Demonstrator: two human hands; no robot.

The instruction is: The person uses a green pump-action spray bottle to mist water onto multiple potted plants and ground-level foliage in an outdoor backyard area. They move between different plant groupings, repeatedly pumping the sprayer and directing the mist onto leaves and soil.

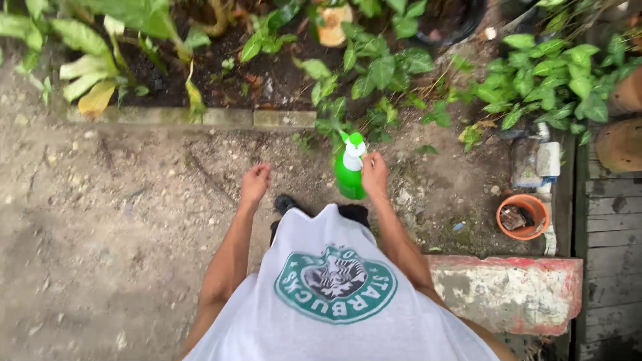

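I look straight down over my white shirt with a round green print. My right hand [374, 175] grips a bright green spray bottle [349, 175] with a white and green trigger head, held over the dirt ground near the leafy green plants [374, 70]. My left hand [255, 182] hangs loose beside it, fingers curled, holding nothing. My dark shoes [287, 202] show just below the hands.
A stone kerb [221, 118] edges the planted soil bed at the top. An orange pot [523, 216] sits on the ground at right, by a worn red and white concrete slab [508, 291] and grey wooden planks [612, 254]. More green foliage [555, 80] grows at upper right.
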